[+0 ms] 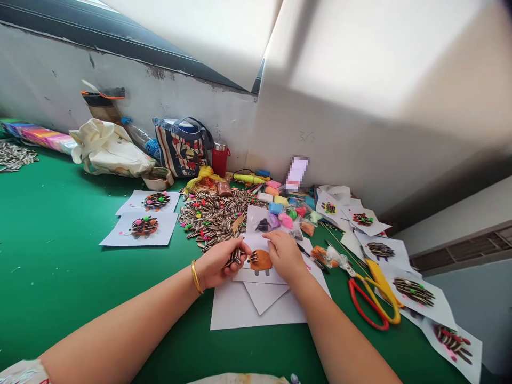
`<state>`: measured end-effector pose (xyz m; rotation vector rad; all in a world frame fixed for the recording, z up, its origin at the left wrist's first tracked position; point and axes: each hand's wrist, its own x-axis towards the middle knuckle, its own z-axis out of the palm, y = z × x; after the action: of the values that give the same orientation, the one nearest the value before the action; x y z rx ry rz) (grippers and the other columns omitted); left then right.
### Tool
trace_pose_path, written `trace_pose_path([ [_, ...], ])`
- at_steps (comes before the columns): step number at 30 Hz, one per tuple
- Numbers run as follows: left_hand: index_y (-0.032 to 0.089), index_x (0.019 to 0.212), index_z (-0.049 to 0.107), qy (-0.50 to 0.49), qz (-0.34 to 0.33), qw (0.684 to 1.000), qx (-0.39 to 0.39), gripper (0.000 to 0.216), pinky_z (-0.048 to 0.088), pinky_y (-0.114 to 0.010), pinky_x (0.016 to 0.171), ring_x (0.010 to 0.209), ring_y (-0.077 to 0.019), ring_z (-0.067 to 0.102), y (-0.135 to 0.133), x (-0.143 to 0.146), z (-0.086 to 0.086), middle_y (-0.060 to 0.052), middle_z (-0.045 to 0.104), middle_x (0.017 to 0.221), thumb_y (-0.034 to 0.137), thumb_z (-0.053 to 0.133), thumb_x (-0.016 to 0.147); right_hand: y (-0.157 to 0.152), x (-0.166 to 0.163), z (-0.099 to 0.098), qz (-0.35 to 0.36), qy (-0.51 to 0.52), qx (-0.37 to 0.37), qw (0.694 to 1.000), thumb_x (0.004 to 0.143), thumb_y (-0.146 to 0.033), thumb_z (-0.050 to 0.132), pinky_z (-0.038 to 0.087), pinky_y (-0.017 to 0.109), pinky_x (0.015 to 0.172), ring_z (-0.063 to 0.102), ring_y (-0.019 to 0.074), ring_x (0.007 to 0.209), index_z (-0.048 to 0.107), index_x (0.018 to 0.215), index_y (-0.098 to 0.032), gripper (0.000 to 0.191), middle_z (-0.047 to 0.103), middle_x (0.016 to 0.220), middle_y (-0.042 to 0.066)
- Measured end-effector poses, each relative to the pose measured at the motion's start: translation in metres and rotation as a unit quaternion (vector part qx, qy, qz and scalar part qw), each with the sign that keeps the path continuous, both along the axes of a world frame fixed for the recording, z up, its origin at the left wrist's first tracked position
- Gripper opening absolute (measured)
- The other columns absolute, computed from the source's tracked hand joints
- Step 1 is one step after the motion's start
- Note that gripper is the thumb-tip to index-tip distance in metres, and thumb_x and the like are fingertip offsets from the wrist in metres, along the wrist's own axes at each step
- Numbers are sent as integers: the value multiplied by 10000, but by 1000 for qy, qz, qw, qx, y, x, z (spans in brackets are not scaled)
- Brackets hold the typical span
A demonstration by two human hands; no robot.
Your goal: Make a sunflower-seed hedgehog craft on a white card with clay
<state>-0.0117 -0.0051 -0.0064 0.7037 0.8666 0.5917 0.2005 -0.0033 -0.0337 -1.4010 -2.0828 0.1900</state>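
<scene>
In the head view, two hands were over one white card [256, 242] at the centre of the frame; it carried one orange shape [263, 261] with two grey legs and a few pointed seeds [253, 258] at its left end. The left hand [222, 264] had its grip curled round several striped seeds [235, 258], too bunched to count, its fingertips near that end. The right hand [286, 256] lay over the card's right side, fingers bent at the upper edge; whether its grip pinched the card I could not tell. One seed heap [218, 216] spread just above centre-left. Left of it on the green worktop [60, 240] lay two decorated cards [164, 234]. Toward the right edge, at least five overlapping cards [440, 309] bore seed figures, and one pair of scissors [352, 273], with one red and one yellow handle, lay beside them. One striped bag [182, 152] and one red flask [220, 160] stood at upper left.
</scene>
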Motion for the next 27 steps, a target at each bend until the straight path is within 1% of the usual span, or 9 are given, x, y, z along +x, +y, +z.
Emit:
trace_pose_path([
  [2,143,841,585,-32,5,999,-35,228,142,-143,367,407,-15,323,-1,-1,0,38,474,647,363,572,781,-7,-6,7,22,25,31,999,902,-148,460,426,378,891,568,221,1001,650,1039,-202,240,655,1028,78],
  [4,145,851,574,-52,6,998,-35,154,144,-135,368,411,-12,332,-2,-1,0,37,478,657,255,581,744,-14,-12,13,35,49,61,996,906,-186,492,425,373,866,567,216,966,652,988,-206,180,646,987,74],
  [6,156,872,558,-68,3,997,-25,156,144,-127,371,412,-11,335,-3,-1,0,40,482,657,197,583,724,-20,-18,17,48,57,87,993,893,-222,541,416,375,847,564,213,930,651,952,-211,126,636,954,67],
  [10,206,1043,534,-62,1,998,-15,294,138,-121,370,399,-24,337,-5,2,2,53,483,626,194,584,753,-24,-24,19,96,52,99,989,873,-261,606,398,365,817,562,194,879,668,963,-233,113,631,919,46],
  [14,223,1181,515,-20,-15,1000,13,394,136,-125,361,389,-32,339,-7,5,3,61,471,605,257,586,796,-25,-27,18,138,55,88,985,916,-260,566,390,354,809,566,181,878,683,985,-256,136,648,905,36],
  [18,204,1099,551,-7,-47,998,32,308,149,-128,357,376,-26,325,-8,7,4,69,451,584,304,578,809,-27,-31,20,144,50,86,985,917,-227,549,385,362,818,561,188,890,677,980,-248,144,660,905,36],
  [21,210,1028,547,-2,-52,998,19,252,120,-134,354,366,-22,317,-8,7,4,71,451,589,315,576,801,-27,-32,21,123,81,73,986,907,-227,547,396,361,821,550,191,889,661,916,-224,114,638,897,43],
  [24,213,962,530,1,-36,999,20,207,108,-135,356,376,-21,335,-8,6,5,68,467,616,307,591,788,-25,-29,21,88,148,30,985,904,-232,524,416,336,783,537,182,850,619,833,-204,122,591,844,38],
  [27,196,842,496,16,-29,998,52,233,118,-134,355,392,-20,346,-8,6,3,67,463,617,384,628,802,-22,-27,20,69,188,-17,980,887,-214,519,418,310,741,525,170,803,579,777,-203,125,562,793,20],
])
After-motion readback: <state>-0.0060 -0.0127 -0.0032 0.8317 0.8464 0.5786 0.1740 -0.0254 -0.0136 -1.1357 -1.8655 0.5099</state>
